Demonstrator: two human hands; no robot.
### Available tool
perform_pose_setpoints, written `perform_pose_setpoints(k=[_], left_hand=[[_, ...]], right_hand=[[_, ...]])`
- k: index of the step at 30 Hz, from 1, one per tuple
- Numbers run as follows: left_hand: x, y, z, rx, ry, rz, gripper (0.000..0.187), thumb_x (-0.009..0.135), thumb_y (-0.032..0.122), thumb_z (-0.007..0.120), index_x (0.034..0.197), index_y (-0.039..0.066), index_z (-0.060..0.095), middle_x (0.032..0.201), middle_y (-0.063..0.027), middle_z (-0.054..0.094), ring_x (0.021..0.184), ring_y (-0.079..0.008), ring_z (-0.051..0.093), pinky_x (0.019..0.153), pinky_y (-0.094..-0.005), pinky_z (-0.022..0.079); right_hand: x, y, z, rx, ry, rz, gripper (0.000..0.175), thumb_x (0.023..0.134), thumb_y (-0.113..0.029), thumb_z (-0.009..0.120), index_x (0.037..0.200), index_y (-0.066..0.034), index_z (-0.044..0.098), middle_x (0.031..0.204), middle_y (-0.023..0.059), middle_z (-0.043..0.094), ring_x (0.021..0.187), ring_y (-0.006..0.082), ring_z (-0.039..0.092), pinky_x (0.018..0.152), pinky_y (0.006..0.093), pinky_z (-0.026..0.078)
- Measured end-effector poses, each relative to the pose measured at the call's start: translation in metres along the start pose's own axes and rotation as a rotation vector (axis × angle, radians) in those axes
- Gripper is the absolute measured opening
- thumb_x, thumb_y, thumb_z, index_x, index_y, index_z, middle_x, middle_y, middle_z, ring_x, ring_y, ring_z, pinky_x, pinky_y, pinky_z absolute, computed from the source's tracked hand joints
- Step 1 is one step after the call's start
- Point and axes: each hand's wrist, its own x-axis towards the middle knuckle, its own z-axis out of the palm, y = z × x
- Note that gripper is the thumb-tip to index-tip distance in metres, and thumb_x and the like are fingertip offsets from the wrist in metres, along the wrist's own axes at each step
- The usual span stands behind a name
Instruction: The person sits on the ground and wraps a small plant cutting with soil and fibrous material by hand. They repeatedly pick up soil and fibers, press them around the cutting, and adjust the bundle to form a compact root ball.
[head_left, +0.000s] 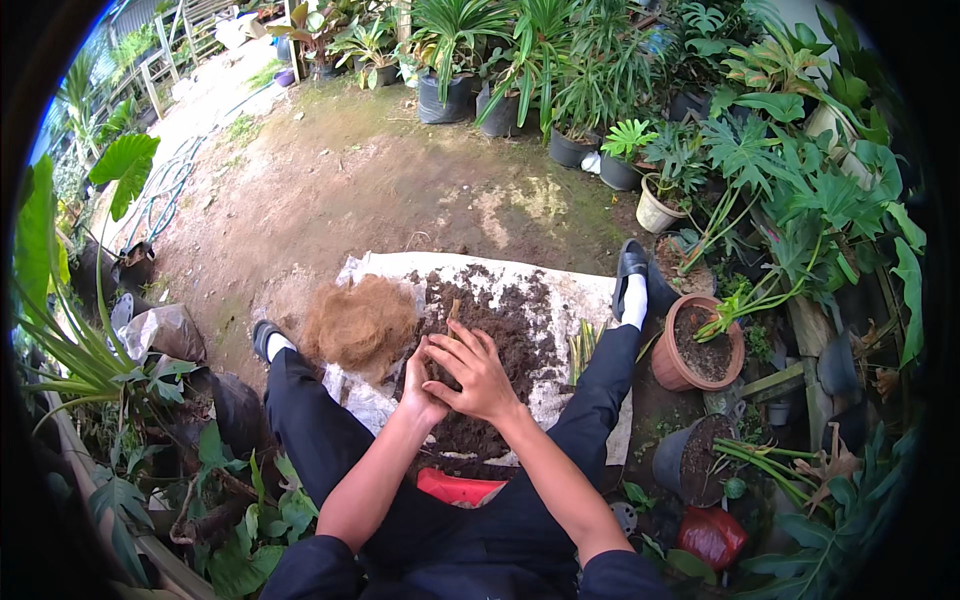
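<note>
My left hand (421, 391) and my right hand (476, 377) are cupped together above a heap of dark soil (469, 435). The right palm lies over the left fingers, and a dark patch shows in the gap between them. Whether they enclose a lump of soil is hidden. Just past my right fingertips a short light-brown stick-like piece (454, 307) stands out against the soil. The soil is spread over a white sheet (585, 289) on the ground. A mound of brown fibre (361, 324) sits on the sheet's left side. Green-and-yellow leaf pieces (583, 349) lie near my right leg.
My legs frame the sheet, and something red (459, 487) is under me. A terracotta-coloured pot (679, 352) stands at the right, beside a dark tipped pot (694, 461). Potted plants (442, 97) line the back. A coiled hose (169, 176) lies far left.
</note>
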Motion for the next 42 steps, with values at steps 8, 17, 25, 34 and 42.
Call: perform_pose_setpoints(k=[8, 17, 25, 34, 42], left_hand=[[0.007, -0.007, -0.008, -0.032, 0.035, 0.0, 0.034, 0.101, 0.046, 0.045, 0.11, 0.018, 0.063, 0.103, -0.0037, 0.067, 0.097, -0.0189, 0.066, 0.085, -0.0375, 0.056], [-0.002, -0.013, 0.021, 0.012, 0.048, 0.286, 0.033, 0.102, 0.039, 0.051, 0.103, 0.009, 0.065, 0.093, -0.0023, 0.066, 0.085, -0.0158, 0.063, 0.08, -0.0331, 0.052], [0.002, -0.017, 0.017, 0.089, 0.18, 0.414, 0.032, 0.103, 0.038, 0.052, 0.105, 0.009, 0.065, 0.091, 0.0011, 0.063, 0.084, -0.0115, 0.059, 0.077, -0.0296, 0.049], [0.015, -0.024, 0.009, 0.644, 0.298, 1.091, 0.049, 0.108, 0.039, 0.037, 0.131, 0.0, 0.053, 0.115, -0.0072, 0.052, 0.109, -0.0186, 0.053, 0.102, -0.0331, 0.037], [0.006, -0.019, 0.02, 0.572, 0.27, 0.811, 0.055, 0.108, 0.045, 0.031, 0.137, 0.003, 0.049, 0.126, -0.0085, 0.057, 0.11, -0.015, 0.055, 0.096, -0.0332, 0.045]], right_hand=[[-0.005, 0.001, 0.017, 0.266, 0.102, -0.001, 0.017, 0.089, -0.02, 0.061, 0.093, -0.0039, 0.066, 0.114, 0.014, 0.062, 0.128, 0.0363, 0.049, 0.108, 0.0465, 0.04], [-0.011, -0.012, 0.032, 0.739, 0.159, 0.584, 0.061, 0.101, -0.035, 0.051, 0.147, 0.0031, 0.036, 0.136, 0.0231, 0.054, 0.128, 0.0327, 0.053, 0.108, 0.041, 0.039], [-0.006, -0.014, 0.04, 0.687, 0.167, 0.546, 0.048, 0.105, -0.023, 0.042, 0.147, 0.0023, 0.039, 0.139, 0.0212, 0.054, 0.129, 0.0292, 0.053, 0.108, 0.0384, 0.04], [0.009, -0.022, 0.036, 1.158, 0.111, 0.801, 0.038, 0.105, -0.014, 0.043, 0.138, 0.0035, 0.052, 0.138, 0.0132, 0.056, 0.126, 0.0189, 0.052, 0.109, 0.0316, 0.037], [0.004, -0.019, 0.031, 1.077, 0.162, 0.662, 0.047, 0.107, -0.024, 0.036, 0.146, 0.0027, 0.041, 0.146, 0.0136, 0.049, 0.131, 0.0203, 0.048, 0.112, 0.0327, 0.032]])
